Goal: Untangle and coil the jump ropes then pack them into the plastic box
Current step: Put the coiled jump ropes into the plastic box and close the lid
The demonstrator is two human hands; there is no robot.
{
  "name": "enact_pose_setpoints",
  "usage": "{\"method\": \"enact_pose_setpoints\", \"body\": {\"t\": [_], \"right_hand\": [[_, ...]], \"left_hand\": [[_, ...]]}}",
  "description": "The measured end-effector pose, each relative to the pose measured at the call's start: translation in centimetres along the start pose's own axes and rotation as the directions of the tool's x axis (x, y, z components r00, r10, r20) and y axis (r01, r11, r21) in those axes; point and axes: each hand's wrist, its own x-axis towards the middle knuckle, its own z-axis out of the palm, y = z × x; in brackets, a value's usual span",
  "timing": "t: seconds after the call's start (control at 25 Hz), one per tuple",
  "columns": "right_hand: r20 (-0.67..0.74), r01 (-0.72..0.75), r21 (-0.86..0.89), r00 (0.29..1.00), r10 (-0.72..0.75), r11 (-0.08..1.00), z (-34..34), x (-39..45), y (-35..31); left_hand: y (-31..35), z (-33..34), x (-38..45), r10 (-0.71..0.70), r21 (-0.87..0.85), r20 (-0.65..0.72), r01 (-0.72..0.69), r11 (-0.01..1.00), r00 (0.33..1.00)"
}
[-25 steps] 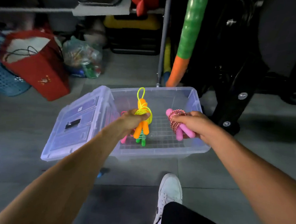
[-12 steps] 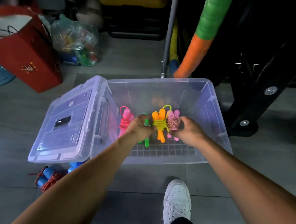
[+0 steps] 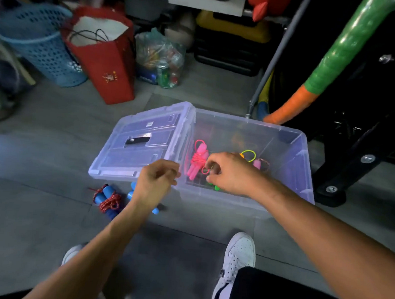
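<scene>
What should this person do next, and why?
Probably reach the left hand down for the blue rope: it lies coiled on the floor beside the box, while others are already inside, and that hand looks empty.

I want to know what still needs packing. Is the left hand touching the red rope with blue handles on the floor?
Apart. In the head view, the left hand hovers by the plastic box corner, with bare floor between it and the red rope further left.
</scene>
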Motion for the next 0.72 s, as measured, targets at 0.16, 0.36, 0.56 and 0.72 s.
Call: {"method": "enact_pose_setpoints", "body": {"t": [0.16, 0.36, 0.56, 0.72], "right_hand": [[0.117, 0.088, 0.007, 0.989, -0.088, 0.996, 4.4, -0.1, -6.2], [0.183, 0.044, 0.067, 0.982, -0.055, 0.997, 11.4, 1.1, -9.6], [0.227, -0.009, 0.033, 0.974, 0.001, 0.999, 15.1, 3.7, -9.2], [0.284, -0.073, -0.013, 0.956, 0.073, 0.997, 17.6, 6.9, -8.5]], "left_hand": [[-6.3, -6.2, -3.7, -0.260, -0.143, -0.236, 0.232, 0.962, 0.936], [-15.4, -11.6, -2.9, -0.576, -0.142, -0.237, 0.559, 0.817, 0.782], [-19.8, -13.4, 3.7, -0.668, -0.058, -0.386, 0.706, 0.706, 0.636], [-19.9, -11.8, 5.5, -0.626, 0.040, -0.389, 0.691, 0.722, 0.676]]}}
